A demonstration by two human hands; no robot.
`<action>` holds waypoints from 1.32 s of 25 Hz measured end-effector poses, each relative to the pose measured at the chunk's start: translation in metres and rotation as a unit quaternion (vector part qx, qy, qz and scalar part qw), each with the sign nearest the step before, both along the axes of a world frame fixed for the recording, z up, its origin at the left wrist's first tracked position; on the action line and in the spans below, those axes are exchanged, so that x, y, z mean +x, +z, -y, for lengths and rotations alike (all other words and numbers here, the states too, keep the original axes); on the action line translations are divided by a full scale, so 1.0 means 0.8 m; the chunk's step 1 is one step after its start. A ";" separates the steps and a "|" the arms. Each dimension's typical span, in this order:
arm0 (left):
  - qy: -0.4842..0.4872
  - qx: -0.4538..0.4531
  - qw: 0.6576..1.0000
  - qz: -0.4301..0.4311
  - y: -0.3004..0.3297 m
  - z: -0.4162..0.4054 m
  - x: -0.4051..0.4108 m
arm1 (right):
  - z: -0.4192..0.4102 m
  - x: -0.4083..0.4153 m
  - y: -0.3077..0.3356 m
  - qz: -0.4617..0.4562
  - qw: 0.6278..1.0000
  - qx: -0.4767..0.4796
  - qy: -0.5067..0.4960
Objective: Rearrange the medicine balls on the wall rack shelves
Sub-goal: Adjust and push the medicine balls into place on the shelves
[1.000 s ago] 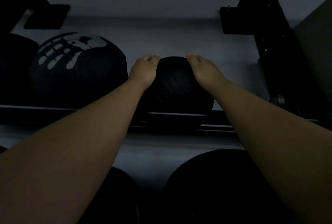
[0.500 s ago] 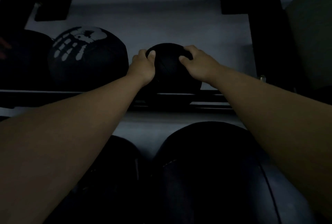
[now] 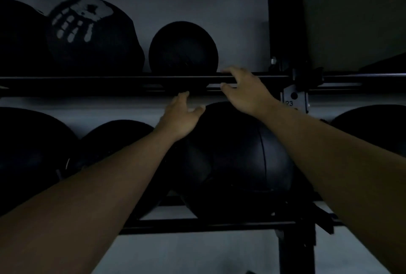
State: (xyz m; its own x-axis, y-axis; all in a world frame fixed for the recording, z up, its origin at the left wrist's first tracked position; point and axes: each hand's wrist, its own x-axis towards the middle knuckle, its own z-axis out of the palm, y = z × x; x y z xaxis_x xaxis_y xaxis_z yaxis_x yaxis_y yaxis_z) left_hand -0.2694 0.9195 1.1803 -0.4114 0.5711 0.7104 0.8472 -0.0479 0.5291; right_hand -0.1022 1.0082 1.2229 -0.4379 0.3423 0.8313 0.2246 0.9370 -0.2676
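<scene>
Small round black medicine ball [image 3: 183,47] sat on the upper black metal rack rail [image 3: 109,80], right end of that row, apart from both hands. Surface was matte black with faint diagonal ridges on the lower front; lighting too dim to read any marking. It's a sphere, so no long axis and no facing direction I could tell.

Just left of it, touching or nearly so, was the larger black medicine ball with a white handprint graphic [image 3: 92,34]. The handprint faced the camera, fingers pointing down-left. A further dark ball [image 3: 19,36] sat at the far left, edge cut off by the frame.

Left hand [image 3: 180,117] was below the rail, under the small ball, fingers loosely spread, holding nothing. It was in front of the large black stitched leather ball [image 3: 237,155] on the lower shelf; contact with that ball unclear.

Right hand [image 3: 243,89] was at rail height, just right of the small ball, fingers apart with the rail between thumb and index, not closed on it. Empty.

Lower shelf also held a dark ball [image 3: 114,139] left of the stitched one, another [image 3: 28,148] at far left, and one [image 3: 373,120] at far right. Black rack upright [image 3: 284,21] stood right of the small ball, with a grey bracket [image 3: 293,100] reading "23".
</scene>
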 end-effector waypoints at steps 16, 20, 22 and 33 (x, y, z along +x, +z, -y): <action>0.005 0.016 0.998 0.058 -0.117 -0.022 0.043 | -0.051 0.043 -0.156 -0.020 0.983 -0.151 -0.103; 0.011 0.071 0.995 0.072 -0.122 -0.034 0.032 | -0.063 0.034 -0.153 -0.034 0.984 -0.151 -0.089; 0.013 0.098 0.991 0.092 -0.121 -0.040 0.033 | -0.071 0.032 -0.148 -0.036 0.985 -0.152 -0.079; 0.050 0.243 0.965 0.080 -0.156 -0.058 0.042 | -0.075 0.032 -0.142 -0.045 0.991 -0.092 -0.090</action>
